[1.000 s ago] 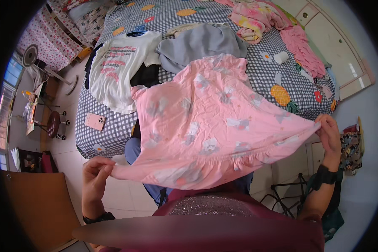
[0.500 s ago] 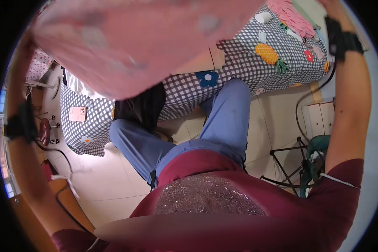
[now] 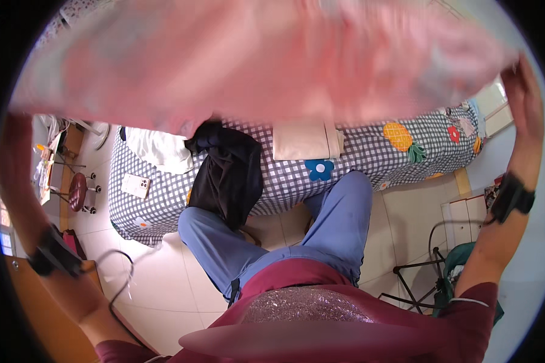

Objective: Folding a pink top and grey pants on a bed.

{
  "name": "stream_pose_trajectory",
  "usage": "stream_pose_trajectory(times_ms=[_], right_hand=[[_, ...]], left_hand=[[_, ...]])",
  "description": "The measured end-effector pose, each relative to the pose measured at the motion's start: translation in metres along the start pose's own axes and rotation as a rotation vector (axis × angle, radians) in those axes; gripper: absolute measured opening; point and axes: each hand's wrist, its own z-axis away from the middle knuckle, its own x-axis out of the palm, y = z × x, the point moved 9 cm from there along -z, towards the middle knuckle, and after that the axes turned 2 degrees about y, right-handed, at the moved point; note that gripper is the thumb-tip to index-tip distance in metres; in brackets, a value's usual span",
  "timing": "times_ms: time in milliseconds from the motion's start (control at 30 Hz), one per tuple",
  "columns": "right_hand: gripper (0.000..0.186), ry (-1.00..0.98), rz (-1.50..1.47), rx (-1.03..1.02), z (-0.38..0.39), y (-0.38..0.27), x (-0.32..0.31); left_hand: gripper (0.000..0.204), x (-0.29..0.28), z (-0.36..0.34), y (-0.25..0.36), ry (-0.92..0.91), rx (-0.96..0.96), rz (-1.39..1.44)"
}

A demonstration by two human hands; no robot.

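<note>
A large pink cloth (image 3: 242, 66) with a pale, blurred pattern is spread wide in the air in front of me, between my raised hands. My right hand (image 3: 525, 91) pinches its right corner. At the far left rim, dark and partly smeared, my left hand (image 3: 17, 130) is closed on the cloth's other end. Below the cloth, a folded cream cloth (image 3: 303, 140), a crumpled black garment (image 3: 227, 172) and a white garment (image 3: 158, 148) lie on a bed with a checked cover (image 3: 284, 190). The pink cloth hides the bed's far side.
A phone (image 3: 135, 186) lies on the bed's left part. Folding black stand legs (image 3: 415, 293) with green fabric are at my right, beside white cabinet doors (image 3: 463, 221). A brown stool (image 3: 79, 192) and an orange-brown board (image 3: 39, 308) are at left. Cables hang from both wristbands.
The pink cloth has swung up and widened across to the right, uncovering the black and white garments and cream cloth. Both hands came lower in view, the right now visible at the corner.
</note>
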Motion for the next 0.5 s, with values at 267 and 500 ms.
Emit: stream_pose_trajectory(times_ms=[267, 500], right_hand=[[0.019, 0.282, 0.273, 0.171, 0.153, 0.114, -0.002], [0.018, 0.250, 0.235, 0.464, 0.226, 0.186, 0.001]], left_hand=[[0.011, 0.051, 0.195, -0.089, -0.455, -0.249, 0.025], [0.012, 0.038, 0.280, -0.160, -0.352, -0.534, -0.064]])
